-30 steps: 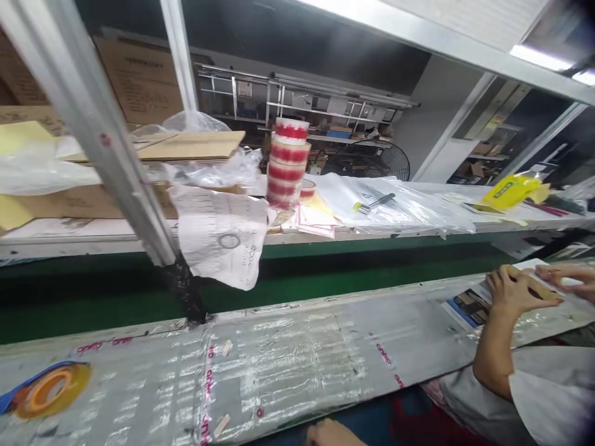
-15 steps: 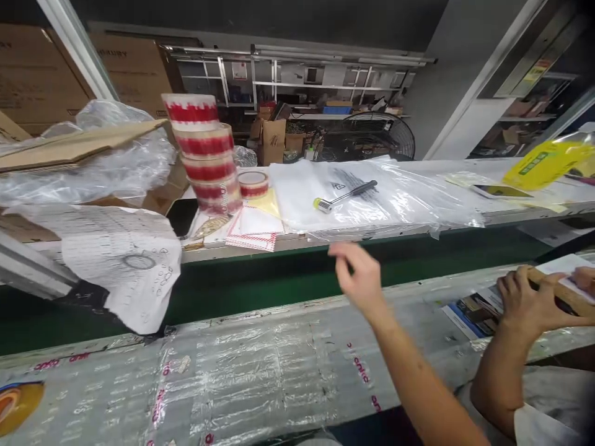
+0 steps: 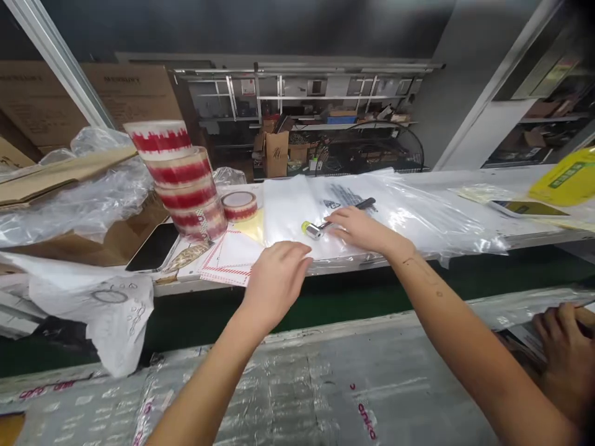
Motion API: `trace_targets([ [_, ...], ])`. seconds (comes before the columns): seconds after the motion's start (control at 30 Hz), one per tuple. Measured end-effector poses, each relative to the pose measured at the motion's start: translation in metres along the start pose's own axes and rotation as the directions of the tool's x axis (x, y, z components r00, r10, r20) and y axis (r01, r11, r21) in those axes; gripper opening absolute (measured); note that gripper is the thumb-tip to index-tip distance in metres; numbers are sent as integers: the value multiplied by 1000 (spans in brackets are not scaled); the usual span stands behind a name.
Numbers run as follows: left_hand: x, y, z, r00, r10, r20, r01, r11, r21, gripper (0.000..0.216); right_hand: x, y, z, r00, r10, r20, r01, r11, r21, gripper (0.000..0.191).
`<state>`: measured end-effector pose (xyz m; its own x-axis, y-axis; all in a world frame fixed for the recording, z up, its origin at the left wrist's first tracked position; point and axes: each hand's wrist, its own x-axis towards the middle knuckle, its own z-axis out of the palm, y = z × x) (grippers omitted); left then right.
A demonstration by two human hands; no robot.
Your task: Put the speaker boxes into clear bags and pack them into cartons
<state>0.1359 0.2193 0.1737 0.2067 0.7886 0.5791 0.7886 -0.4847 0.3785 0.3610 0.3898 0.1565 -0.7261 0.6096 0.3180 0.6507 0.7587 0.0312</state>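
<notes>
A small hammer-like tool [image 3: 312, 230] with a metal head, a yellow-green end and a black handle lies on a stack of clear plastic bags [image 3: 290, 204]. My right hand [image 3: 360, 229] is over the tool's shaft, thumb and fingers apart; whether they touch it I cannot tell. Near the front edge of the shelf, my left hand [image 3: 279, 279] hangs with loosely bent fingers and holds nothing visible. It is beside the red-and-white bordered papers [image 3: 223, 260]. A stack of red-and-clear tape rolls [image 3: 179, 179] leans to the left, and a single tape roll [image 3: 240, 205] sits beside it.
A black phone-like slab [image 3: 155, 246] lies left of the papers. A handwritten sheet [image 3: 111, 310] hangs at the shelf edge. Far right is a yellow bag [image 3: 564, 179]. At lower right appears another person's hand [image 3: 562, 347]. A plastic-covered work surface [image 3: 288, 384] runs below.
My left hand has come into view at the shelf edge. The right hand has moved from before the shelf onto the bags by the tool. The view has shifted.
</notes>
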Motion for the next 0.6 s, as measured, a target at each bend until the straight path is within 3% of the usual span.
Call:
trace_targets([
  [0.1, 37, -15, 32, 932, 93, 350, -231, 897, 376, 19, 12, -6, -5, 997, 54, 52, -51, 997, -63, 27],
  [0.2, 52, -19, 39, 881, 60, 470, -299, 839, 454, 22, 19, -10, -12, 992, -25, 122, 27, 1000, -16, 24],
  [0.27, 57, -20, 37, 911, -12, 413, -197, 866, 460, 19, 20, -8, -15, 993, -53, 102, 51, 998, 24, 24],
  [0.33, 59, -21, 27, 958, -67, 280, -57, 909, 414, 17, 20, 0, -19, 1000, 3, 28, -5, 998, 57, 26],
  [0.4, 50, -24, 8, 989, 16, 149, -64, 943, 326, 23, 19, 13, -24, 995, 93, -28, -91, 992, 88, 29],
  [0.5, -1, -30, -38, 977, 211, -26, -196, 943, 268, 35, 17, 36, -28, 990, 144, 11, -144, 988, 57, 34],
  [0.53, -27, -33, -56, 978, 194, -72, -170, 953, 252, 36, 17, 43, -27, 989, 144, 44, -145, 989, 25, 35],
  [0.6, -85, -40, -85, 999, 45, 4, -45, 986, 161, 35, 19, 56, -23, 985, 145, 98, -143, 989, -26, 34],
])
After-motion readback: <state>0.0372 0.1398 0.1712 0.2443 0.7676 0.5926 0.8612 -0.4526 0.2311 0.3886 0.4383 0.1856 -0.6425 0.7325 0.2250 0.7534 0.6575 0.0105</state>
